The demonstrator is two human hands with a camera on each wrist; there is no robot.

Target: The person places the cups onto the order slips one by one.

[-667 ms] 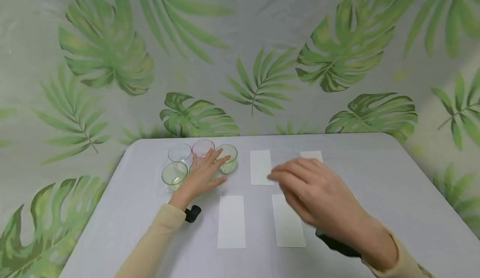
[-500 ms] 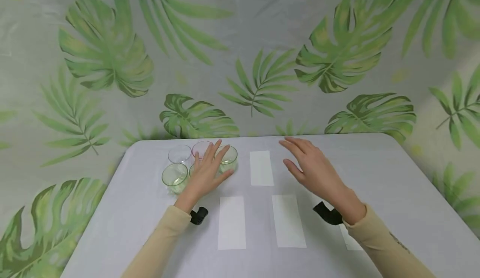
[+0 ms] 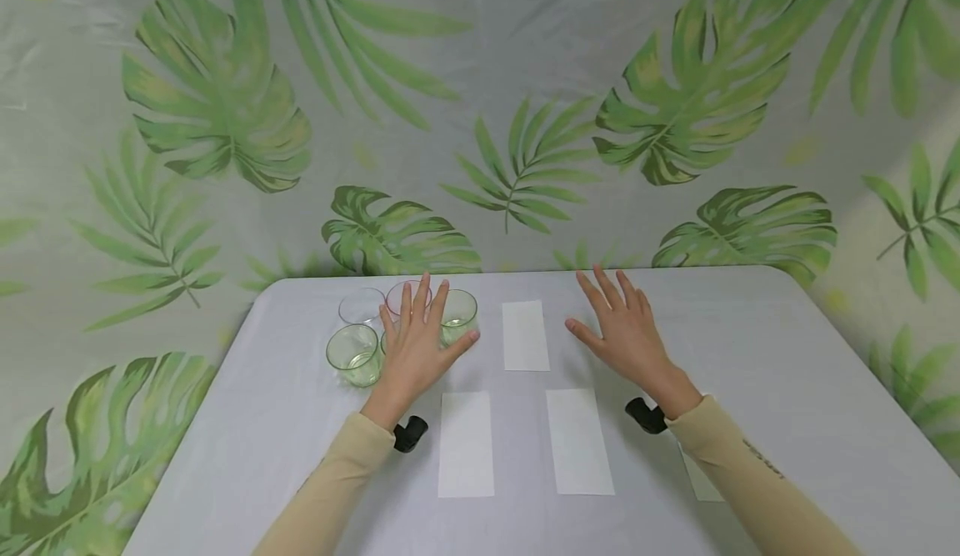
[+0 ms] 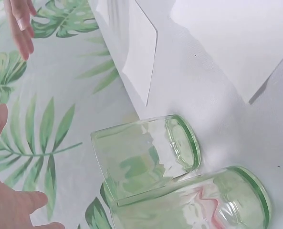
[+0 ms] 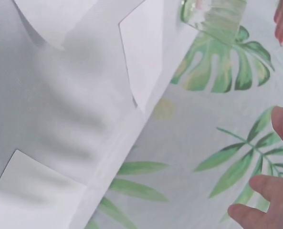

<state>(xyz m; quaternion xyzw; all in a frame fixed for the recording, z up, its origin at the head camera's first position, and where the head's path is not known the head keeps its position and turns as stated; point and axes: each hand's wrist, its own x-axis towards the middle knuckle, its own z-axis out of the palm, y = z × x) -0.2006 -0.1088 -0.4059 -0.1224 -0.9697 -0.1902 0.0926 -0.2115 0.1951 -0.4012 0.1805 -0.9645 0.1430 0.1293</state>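
Note:
My left hand [image 3: 412, 356] hovers with fingers spread over a cluster of glasses on the left of the table, holding nothing. A green-tinted glass [image 3: 354, 356] stands left of it, and another green glass [image 3: 459, 316] stands to its right. Behind are a clear glass [image 3: 362, 306] and a pink-rimmed glass [image 3: 408, 296]; one more green glass is mostly hidden by the hand. Above the table right of centre, my right hand [image 3: 626, 335] is raised with its fingers spread and grips nothing. In the left wrist view, two green glasses stand side by side, the nearer-to-wall green glass [image 4: 146, 155] fully visible.
White paper cards lie flat on the table [image 3: 300, 448]: a back card [image 3: 525, 336], a front left card [image 3: 466, 445], a front middle card [image 3: 581, 442] and a front right card [image 3: 701, 477] partly under the right arm. A leaf-patterned cloth [image 3: 517, 122] hangs behind.
My right hand has drawn back from over the cards, turned and spread its fingers. The left hand has lifted slightly and shifted a little right. The glasses and cards have stayed in place.

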